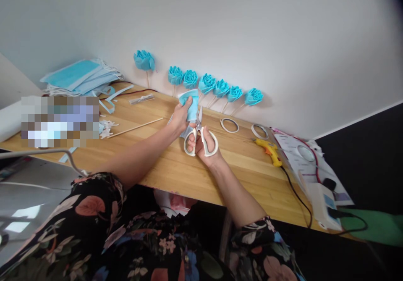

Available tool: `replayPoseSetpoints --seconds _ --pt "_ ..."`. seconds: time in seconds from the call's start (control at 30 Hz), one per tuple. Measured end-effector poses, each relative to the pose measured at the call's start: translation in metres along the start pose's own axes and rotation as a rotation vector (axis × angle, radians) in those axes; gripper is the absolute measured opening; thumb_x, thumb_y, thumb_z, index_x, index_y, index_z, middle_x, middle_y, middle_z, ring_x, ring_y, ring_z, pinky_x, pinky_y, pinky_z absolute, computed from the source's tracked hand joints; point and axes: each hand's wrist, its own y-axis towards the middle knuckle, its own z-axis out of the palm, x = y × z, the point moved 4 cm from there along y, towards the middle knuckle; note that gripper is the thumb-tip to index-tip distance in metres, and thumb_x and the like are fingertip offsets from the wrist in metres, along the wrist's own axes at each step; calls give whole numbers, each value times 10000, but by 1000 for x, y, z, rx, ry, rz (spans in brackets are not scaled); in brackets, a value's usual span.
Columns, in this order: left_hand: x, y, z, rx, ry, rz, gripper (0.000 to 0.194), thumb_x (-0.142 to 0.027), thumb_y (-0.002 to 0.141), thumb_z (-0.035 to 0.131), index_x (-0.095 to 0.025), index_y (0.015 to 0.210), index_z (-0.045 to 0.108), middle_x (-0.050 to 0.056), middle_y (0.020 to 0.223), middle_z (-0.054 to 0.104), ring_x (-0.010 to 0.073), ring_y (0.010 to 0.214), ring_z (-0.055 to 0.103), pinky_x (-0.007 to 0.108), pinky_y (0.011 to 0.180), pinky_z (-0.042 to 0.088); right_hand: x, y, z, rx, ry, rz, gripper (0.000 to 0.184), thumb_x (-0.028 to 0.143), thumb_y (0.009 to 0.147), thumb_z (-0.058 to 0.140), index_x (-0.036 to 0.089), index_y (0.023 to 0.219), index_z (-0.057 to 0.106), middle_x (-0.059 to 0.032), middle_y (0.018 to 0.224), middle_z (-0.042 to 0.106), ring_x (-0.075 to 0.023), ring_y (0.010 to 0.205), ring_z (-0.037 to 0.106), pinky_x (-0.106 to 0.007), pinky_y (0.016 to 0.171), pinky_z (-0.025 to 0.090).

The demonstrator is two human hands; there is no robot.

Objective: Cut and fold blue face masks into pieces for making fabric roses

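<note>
My left hand (181,115) pinches a folded piece of light blue mask fabric (193,106) over the middle of the wooden table. White-handled scissors (209,144) are in my right hand (206,148), with thumb and fingers through the loops. Their blades stand partly apart and point up at the lower right edge of the fabric; whether they touch it I cannot tell. Below my left hand lies another bluish piece (185,130), partly hidden. Behind my hands, several blue fabric flowers (207,83) on thin sticks lean against the wall.
Blue face masks (78,77) are piled at the far left, near cut strips (108,104). A wooden stick (135,128) lies left of my hands. To the right are tape rolls (229,125), a yellow glue gun (269,151) with a black cord, and a white power strip (323,207).
</note>
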Motion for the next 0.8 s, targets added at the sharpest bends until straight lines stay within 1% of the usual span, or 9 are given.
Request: replayPoseSetpoints --seconds 0.1,0.23,0.4,0.6,0.8 --pt "0 -2 0 -3 18 -1 328 -429 824 767 -174 769 567 -46 573 547 73 479 508 201 505 411 0 0 0 0 -2 6 425 620 892 586 235 1061 650 42 633 546 -112 510 461 -245 485 432" --pt "0 -4 3 21 6 -3 335 -422 824 767 -177 744 553 -41 570 552 77 472 513 201 500 419 1 1 0 -1 14 -12 421 623 889 589 238 1047 652 41 635 545 -112 511 458 -248 487 434" --pt "4 -6 3 -2 -4 -39 337 -380 818 782 -177 705 538 -47 544 522 58 423 473 187 446 367 2 1 1 -11 -5 -7 429 637 892 576 237 1027 655 41 633 538 -115 520 467 -248 488 430" --pt "5 -2 5 52 -19 -29 308 -399 827 770 -175 743 577 -31 573 570 76 455 526 202 480 425 3 2 -2 -37 15 -21 420 624 903 567 227 1010 654 41 631 545 -106 504 454 -241 479 430" --pt "2 0 4 -17 -70 -37 342 -425 812 782 -182 749 550 -41 559 564 83 456 543 212 516 451 4 1 -1 -47 29 -13 411 609 919 551 230 1037 657 40 629 549 -107 503 456 -237 472 422"
